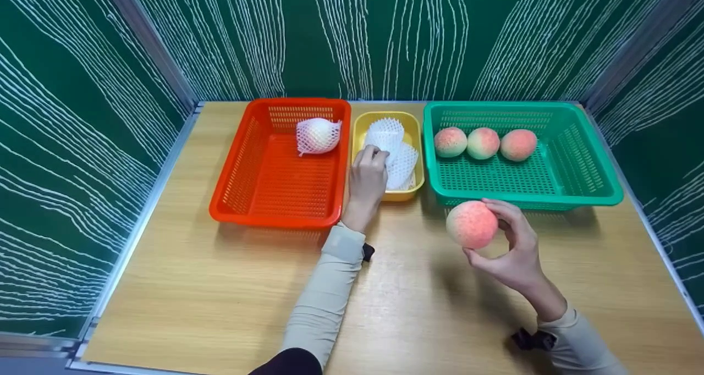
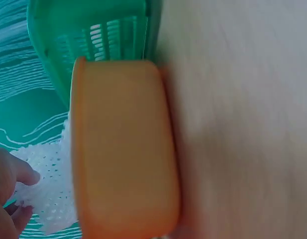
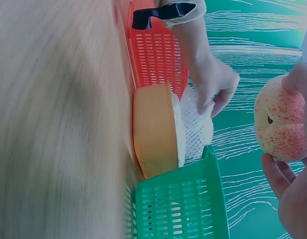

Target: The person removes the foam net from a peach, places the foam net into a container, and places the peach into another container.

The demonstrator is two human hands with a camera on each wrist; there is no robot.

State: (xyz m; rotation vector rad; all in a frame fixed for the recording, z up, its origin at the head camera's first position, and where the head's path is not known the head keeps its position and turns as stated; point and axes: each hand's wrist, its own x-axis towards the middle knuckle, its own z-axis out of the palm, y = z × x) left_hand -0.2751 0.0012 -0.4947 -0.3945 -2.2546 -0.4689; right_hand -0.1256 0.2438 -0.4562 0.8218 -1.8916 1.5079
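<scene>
My right hand (image 1: 514, 248) holds a pink and cream peach (image 1: 472, 225) between thumb and fingers, above the table in front of the green basket. In the right wrist view a small dark spot shows on that peach (image 3: 280, 119). Over the yellow bin (image 1: 388, 196), my left hand (image 1: 368, 177) pinches a white foam net sleeve (image 2: 49, 184). Other white foam nets (image 1: 404, 163) lie in the same bin. Three peaches (image 1: 484, 143) sit in a row inside the green basket (image 1: 522, 200). One netted peach (image 1: 319, 136) rests in the red basket (image 1: 278, 219).
The wooden table (image 1: 209, 298) carries all three containers side by side at its back. Green panels with white lines (image 1: 374, 39) enclose the back and sides. A metal frame (image 1: 154, 199) runs along the left edge.
</scene>
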